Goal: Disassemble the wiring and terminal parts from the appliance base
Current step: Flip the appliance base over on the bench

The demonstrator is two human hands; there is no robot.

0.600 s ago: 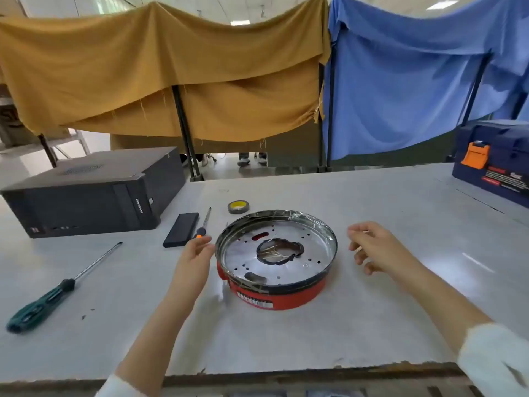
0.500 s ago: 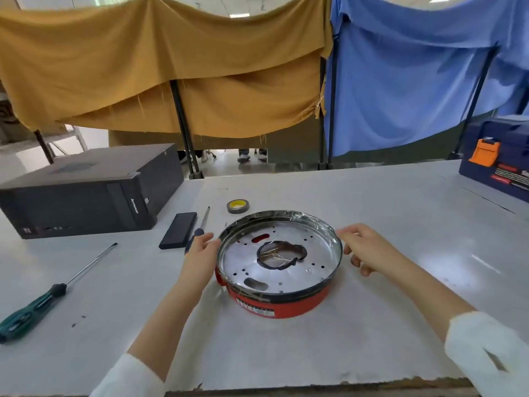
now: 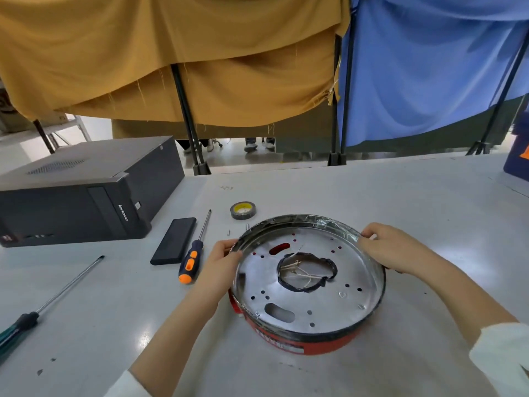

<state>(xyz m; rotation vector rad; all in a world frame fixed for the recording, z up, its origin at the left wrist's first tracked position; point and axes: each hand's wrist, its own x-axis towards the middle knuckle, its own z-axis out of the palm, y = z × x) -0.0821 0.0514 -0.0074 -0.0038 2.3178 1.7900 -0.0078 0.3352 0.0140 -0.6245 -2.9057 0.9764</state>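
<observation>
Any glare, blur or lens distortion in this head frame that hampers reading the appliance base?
Head view: wide-angle bending curves the table edge and curtain poles; overhead glare whitens the metal plate of the appliance base; its label is too smeared to read; wires in the central hole stay discernible.

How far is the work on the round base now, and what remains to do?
Early stage. Done: nothing clearly removed; two small screws lie loose on the table. In hand: left hand and right hand grip opposite rims of the appliance base. Left: the pale wires remain inside the central opening; both screwdrivers lie unused.
</observation>
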